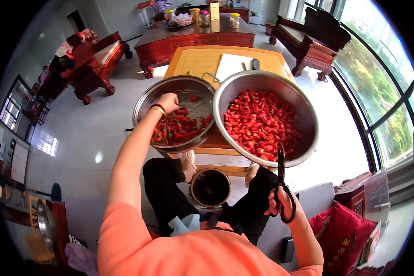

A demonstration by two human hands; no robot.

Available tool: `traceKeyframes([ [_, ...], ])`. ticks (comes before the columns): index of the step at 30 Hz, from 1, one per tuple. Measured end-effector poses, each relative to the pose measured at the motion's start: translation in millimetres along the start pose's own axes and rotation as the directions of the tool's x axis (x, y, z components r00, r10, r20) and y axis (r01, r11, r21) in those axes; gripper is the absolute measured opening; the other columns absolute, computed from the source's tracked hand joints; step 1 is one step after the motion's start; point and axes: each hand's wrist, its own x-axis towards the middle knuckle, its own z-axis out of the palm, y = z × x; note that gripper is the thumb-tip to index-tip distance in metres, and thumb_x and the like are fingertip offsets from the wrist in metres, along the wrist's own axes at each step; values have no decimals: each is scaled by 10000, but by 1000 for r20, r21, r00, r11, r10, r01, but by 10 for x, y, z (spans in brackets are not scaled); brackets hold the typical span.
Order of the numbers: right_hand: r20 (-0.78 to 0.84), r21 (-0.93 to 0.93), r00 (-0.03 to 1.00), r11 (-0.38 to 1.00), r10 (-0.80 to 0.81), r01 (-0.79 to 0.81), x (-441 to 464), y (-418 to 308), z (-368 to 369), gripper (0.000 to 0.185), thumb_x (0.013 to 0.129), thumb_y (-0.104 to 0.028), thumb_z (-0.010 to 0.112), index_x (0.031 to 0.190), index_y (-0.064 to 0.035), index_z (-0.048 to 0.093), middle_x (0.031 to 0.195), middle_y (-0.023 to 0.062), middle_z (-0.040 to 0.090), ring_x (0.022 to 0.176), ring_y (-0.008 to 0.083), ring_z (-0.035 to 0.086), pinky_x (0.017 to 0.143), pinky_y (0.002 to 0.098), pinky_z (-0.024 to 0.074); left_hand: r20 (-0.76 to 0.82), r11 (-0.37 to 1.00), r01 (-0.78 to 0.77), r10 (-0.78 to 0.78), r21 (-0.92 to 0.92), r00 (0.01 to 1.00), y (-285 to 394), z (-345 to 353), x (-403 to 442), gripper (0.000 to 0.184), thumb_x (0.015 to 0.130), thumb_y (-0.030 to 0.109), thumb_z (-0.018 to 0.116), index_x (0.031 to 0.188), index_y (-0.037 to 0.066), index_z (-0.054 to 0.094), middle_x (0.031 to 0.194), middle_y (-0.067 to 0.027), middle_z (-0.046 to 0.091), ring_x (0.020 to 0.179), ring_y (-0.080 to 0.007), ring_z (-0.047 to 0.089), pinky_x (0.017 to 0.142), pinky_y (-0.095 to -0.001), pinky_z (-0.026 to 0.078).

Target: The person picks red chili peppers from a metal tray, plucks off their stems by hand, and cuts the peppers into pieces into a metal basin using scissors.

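Note:
My left hand (169,102) is inside the left steel pot (143,95), its fingers curled together; whatever they hold, if anything, is hidden. Below it lie whole red chili peppers (181,128), some with green stems, heaped toward the pot's near side. My right hand (284,202) grips black-handled scissors (281,172) by the finger loops, blades pointing up and away from me. The scissor tips reach the near rim of a wide steel basin (312,138). Cut red chili pieces (261,122) cover the bottom of that basin.
Both vessels rest on a yellow wooden table (188,57), with a white board (230,66) behind them. A dark round bin (210,187) stands between my legs. Farther off is a red-brown table (198,39) with jars. A red cushion (342,232) lies at my right.

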Motion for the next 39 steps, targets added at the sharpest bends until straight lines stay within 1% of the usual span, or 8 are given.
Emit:
traceKeyframes([
  [5,34,-43,997,996,-75,77,-8,22,-30,508,853,-493,529,946,5,485,684,25,454,552,103,469,617,297,527,-197,803,-95,-29,-588,980,553,-559,-322,146,763,100,659,862,-4,634,761,-63,647,714,-139,629,676,-254,489],
  [9,81,-151,995,986,-56,67,106,-24,9,526,834,-501,563,954,4,479,729,30,469,618,109,493,654,296,517,-443,806,-391,181,-445,878,1548,-717,-722,94,783,43,649,861,-8,658,847,-44,625,792,-103,595,722,-233,467],
  [15,82,-313,997,950,14,12,145,-56,90,583,791,-550,605,962,-6,482,863,48,485,818,125,510,721,287,484,-521,694,-570,320,-439,791,2455,-430,-1033,91,763,30,673,850,8,657,805,-72,622,703,-149,599,630,-248,464],
  [17,28,-324,1000,946,-1,10,111,-86,106,595,782,-548,616,981,-4,480,822,41,478,764,126,507,700,290,489,-547,669,-624,370,-404,751,2595,-333,-1067,102,753,26,684,844,17,640,797,-71,609,691,-148,595,599,-255,460],
  [21,-44,-450,999,893,-13,-9,84,-122,41,575,782,-534,622,971,-9,486,780,29,477,725,121,506,674,287,483,-516,651,-672,464,-353,720,2731,-200,-1126,100,747,15,675,824,26,613,777,-96,582,686,-231,586,606,-302,469],
  [25,-123,-534,992,845,-23,-46,108,-105,8,587,737,-551,652,896,-2,518,759,107,556,742,183,547,669,323,439,-506,635,-692,496,-342,706,2791,-145,-1166,93,752,2,664,819,25,605,777,-97,580,691,-236,586,611,-304,471],
  [31,-133,-616,989,787,-67,-29,105,-121,-5,640,713,-591,647,891,8,507,751,132,554,724,232,543,675,345,431,-533,630,-680,453,-376,714,2765,-177,-1194,84,751,-16,658,819,9,615,777,-95,588,670,-207,582,605,-278,464],
  [39,-172,-699,982,712,-73,-70,120,-167,-39,587,758,-549,629,839,16,493,688,120,537,663,215,539,607,336,430,-354,586,-549,422,-596,835,2776,-164,-1195,60,757,-3,667,797,-1,623,757,-61,589,682,-134,559,609,-242,440],
])
